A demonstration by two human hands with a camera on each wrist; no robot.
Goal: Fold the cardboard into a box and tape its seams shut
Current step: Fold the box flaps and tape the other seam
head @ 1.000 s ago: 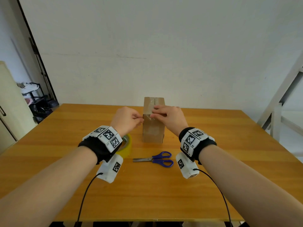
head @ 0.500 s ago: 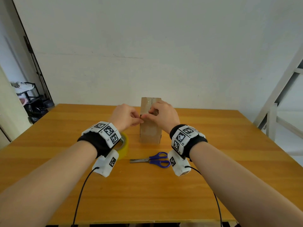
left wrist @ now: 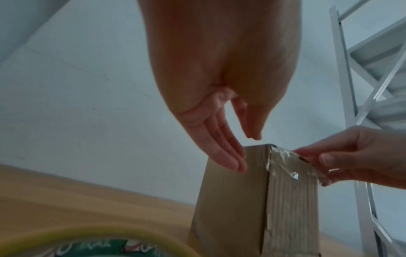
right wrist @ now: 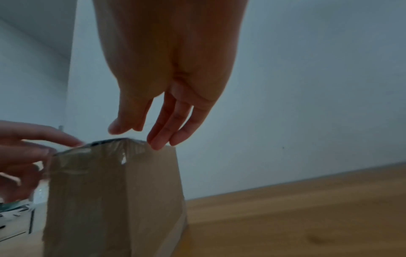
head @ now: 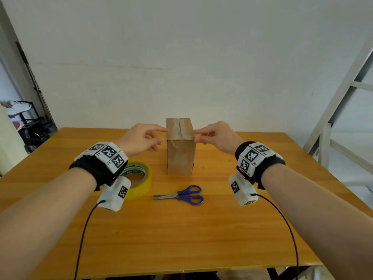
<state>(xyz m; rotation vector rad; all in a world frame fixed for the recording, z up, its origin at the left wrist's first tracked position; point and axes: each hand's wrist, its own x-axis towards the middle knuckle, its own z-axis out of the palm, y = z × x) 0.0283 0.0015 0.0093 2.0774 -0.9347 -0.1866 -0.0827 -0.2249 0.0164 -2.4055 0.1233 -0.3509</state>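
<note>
Standing upright between the two hands, the cardboard box (head: 181, 150) rests on the table (head: 181, 229) with clear tape (left wrist: 285, 162) wrinkled over its top seam and down the near face. The left hand (head: 141, 139) hovers just beside the box's upper left edge, fingers straight and loosely spread, fingertips (left wrist: 238, 165) at the cardboard — holding nothing. The right hand (head: 217, 136) mirrors it at the upper right edge, fingers relaxed and extended, their tips (right wrist: 157, 144) at the top corner; whether they actually touch I cannot tell. Under the left wrist lies a yellow tape roll (head: 141, 178). Between the wrists, nearer the person than the box, lie blue-handled scissors (head: 182, 196).
</note>
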